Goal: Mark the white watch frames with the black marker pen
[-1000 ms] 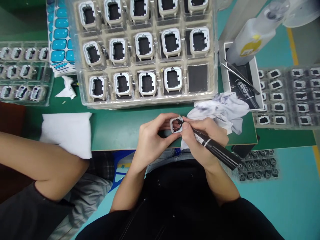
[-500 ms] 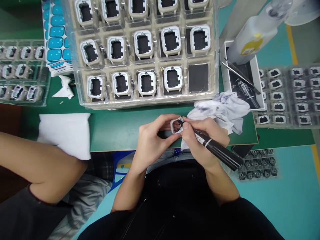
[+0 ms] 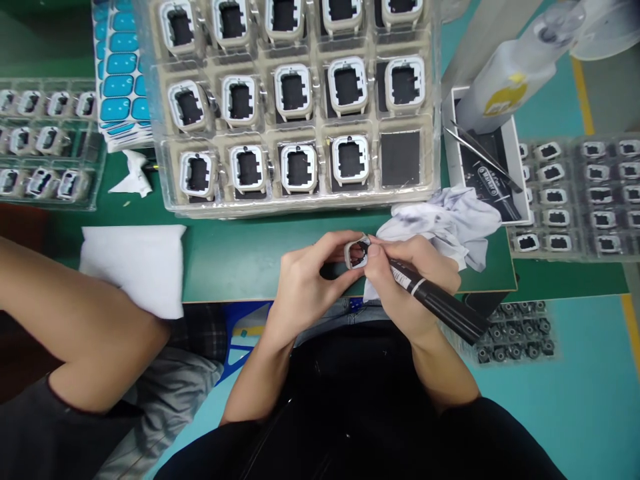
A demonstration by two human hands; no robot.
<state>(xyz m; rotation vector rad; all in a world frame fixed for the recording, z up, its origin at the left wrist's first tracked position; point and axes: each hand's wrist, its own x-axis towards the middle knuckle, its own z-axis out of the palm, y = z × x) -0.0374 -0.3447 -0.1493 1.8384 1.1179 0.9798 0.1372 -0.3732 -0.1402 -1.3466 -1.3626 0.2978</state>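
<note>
While the left hand's point(image 3: 305, 283) fingers pinch the small frame point(image 3: 356, 254) upright above the tabletop's point(image 3: 230, 257) near edge, the right hand's point(image 3: 413, 283) grip the black marker point(image 3: 435, 300), its long axis slanting up-left into the frame; a crumpled cloth point(image 3: 440, 223) lies just beyond.

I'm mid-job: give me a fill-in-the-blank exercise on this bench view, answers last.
The right hand holds a ____ marker at the watch-case frame in the left hand.
In the large tray, the row nearest the hands holds ____ watch-case frames.
The frameless pocket is at that row's ____ end.
The label on the bottle is ____.
Missing words: black; four; right; yellow.
</note>
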